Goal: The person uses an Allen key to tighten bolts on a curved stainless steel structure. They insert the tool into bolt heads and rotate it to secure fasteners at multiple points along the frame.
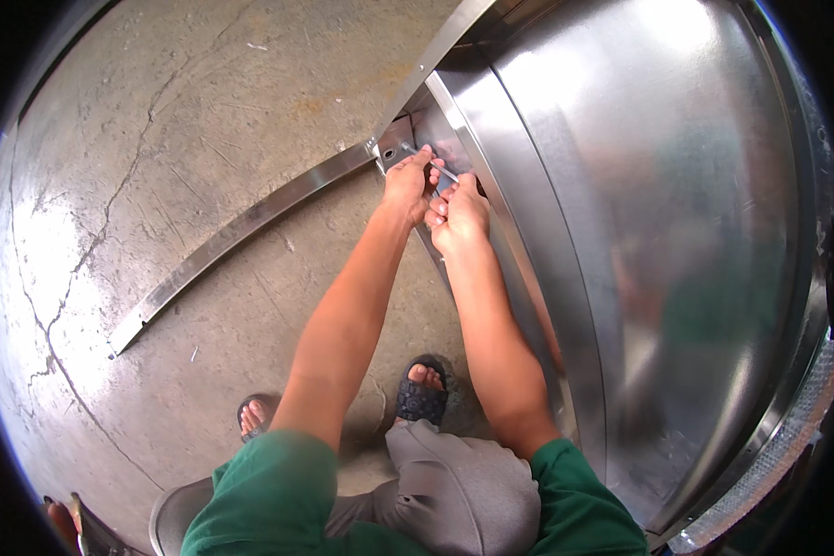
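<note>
Grey-brown concrete floor [250,296] takes up the left half of the view, scuffed and shiny in spots, with a long dark crack [125,176] wandering down it. Filling the right side is a big, glossy, silver sheet-metal panel [695,213], bent-looking from the fisheye, throwing back a blurry green reflection. Some silver bubble-textured foil [769,500] pokes out along its lower right edge.

OK, so the action is up near the top middle. A thin silver-grey metal rod [446,171] sits slanted between the person's two bare hands, just beside a small metal corner plate with a round hole [397,134]. Left hand [408,190] is the one closer to the plate, its grip narrow, fingertips pinched on the rod. Right hand [463,204] has its fingers curled in, grip closed around the rod's near end. Can't tell if the far tip actually touches the plate, fingers are in the way.

Also, a long narrow silver metal strip [221,239] runs from that corner down and left across the floor. Lower down you get green short sleeves [269,491], grey trousers [463,482] and black open-toed sandals [423,404].
</note>
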`<action>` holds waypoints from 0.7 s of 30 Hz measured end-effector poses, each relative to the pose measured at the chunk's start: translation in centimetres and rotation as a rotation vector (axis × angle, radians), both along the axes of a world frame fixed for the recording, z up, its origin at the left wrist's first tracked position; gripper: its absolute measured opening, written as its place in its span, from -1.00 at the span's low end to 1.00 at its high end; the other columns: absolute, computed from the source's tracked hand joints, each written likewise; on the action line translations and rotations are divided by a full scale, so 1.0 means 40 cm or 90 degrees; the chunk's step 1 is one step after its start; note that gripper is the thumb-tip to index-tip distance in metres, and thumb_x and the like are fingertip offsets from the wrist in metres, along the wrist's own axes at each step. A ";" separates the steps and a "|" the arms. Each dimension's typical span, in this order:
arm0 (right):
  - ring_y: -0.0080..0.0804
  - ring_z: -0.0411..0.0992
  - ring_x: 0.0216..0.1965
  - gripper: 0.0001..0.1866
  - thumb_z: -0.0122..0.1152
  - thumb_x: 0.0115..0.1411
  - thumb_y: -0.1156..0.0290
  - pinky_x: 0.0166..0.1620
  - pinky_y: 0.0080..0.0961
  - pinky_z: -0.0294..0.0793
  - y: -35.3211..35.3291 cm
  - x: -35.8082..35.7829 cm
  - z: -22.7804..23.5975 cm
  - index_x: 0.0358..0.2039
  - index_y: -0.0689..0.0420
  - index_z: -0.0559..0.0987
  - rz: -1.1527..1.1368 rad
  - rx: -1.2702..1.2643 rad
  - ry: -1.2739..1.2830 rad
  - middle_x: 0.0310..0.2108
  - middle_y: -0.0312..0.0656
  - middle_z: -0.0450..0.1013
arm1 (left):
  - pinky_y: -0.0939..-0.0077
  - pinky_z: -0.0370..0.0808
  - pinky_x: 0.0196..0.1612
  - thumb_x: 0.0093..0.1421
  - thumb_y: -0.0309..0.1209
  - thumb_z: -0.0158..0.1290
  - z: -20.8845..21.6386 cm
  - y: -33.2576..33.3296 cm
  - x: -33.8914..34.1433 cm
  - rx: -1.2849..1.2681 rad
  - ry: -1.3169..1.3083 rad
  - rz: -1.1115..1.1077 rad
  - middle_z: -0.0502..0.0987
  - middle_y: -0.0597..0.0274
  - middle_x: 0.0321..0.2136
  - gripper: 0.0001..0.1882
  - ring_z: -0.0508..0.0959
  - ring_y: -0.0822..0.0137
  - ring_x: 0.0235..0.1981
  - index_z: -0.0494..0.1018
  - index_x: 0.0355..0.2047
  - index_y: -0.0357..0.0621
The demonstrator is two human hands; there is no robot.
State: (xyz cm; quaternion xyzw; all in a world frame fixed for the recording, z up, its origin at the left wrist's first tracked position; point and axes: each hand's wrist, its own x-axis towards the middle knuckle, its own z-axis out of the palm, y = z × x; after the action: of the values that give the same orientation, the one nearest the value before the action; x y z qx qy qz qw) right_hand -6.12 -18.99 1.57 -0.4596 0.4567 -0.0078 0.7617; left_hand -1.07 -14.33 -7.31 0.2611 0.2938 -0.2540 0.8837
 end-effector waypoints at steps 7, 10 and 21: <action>0.22 0.57 -0.23 -0.71 0.00 0.38 0.26 -0.15 -0.02 0.55 0.001 -0.045 0.039 -0.28 0.24 0.54 0.690 -0.998 0.073 -0.38 0.12 0.56 | 0.55 0.44 -0.46 0.37 -0.24 0.11 0.020 0.044 -0.006 0.112 -0.029 -0.071 0.50 0.27 -0.47 -0.71 0.47 0.42 -0.49 0.51 -0.38 -0.23; 0.18 0.54 -0.20 -0.74 -0.06 0.44 0.30 -0.12 0.03 0.51 -0.029 -0.042 0.069 -0.23 0.25 0.48 0.671 -1.067 0.050 -0.25 0.14 0.54 | 0.61 0.43 -0.51 0.33 -0.23 0.17 0.036 0.048 -0.008 0.243 -0.068 -0.138 0.49 0.33 -0.53 -0.72 0.45 0.50 -0.55 0.51 -0.43 -0.17; -0.54 0.38 -0.70 -0.55 0.07 0.41 0.04 -0.63 -0.59 0.24 -0.022 -0.063 0.029 -0.35 0.23 0.48 0.308 -0.224 -0.031 -0.58 -0.27 0.43 | 0.61 0.31 -0.66 0.39 -0.26 0.06 0.032 0.040 -0.009 0.064 0.004 -0.066 0.37 0.36 -0.58 -0.75 0.34 0.51 -0.65 0.47 -0.34 -0.18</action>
State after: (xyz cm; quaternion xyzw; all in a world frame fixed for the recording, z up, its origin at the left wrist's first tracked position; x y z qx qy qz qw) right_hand -8.66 -19.86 2.74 -0.6799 0.3071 0.0839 0.6606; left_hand -1.43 -12.74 -6.03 0.3193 0.2952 -0.2856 0.8540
